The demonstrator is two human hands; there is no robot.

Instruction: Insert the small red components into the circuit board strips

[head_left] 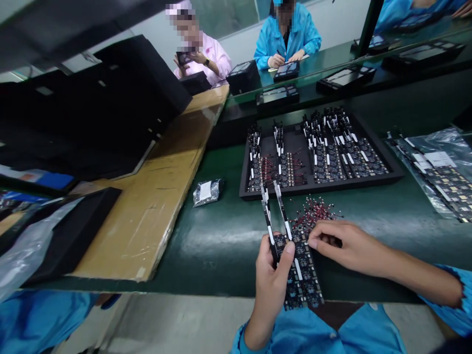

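Note:
My left hand [273, 275] grips a dark circuit board panel [304, 282] near the table's front edge, thumb on its face. Thin black strips with white labels [282, 211] stick out from the panel's far end. At the panel's right edge, my right hand [337, 243] has thumb and forefinger pinched together; whatever is between the fingertips is too small to make out. Just beyond my hands lies a loose pile of small parts with red and black wires [317, 210]. Farther back, a black tray [273, 193] holds several rows of similar boards, some with red wires.
A small silvery bag [208, 191] lies left of the tray. Bagged boards [446, 182] rest at the right. Brown cardboard [147, 216] and a black foam block [84, 231] occupy the left. Black boxes [276, 96] line the back shelf, with two people [287, 34] [216, 54] beyond.

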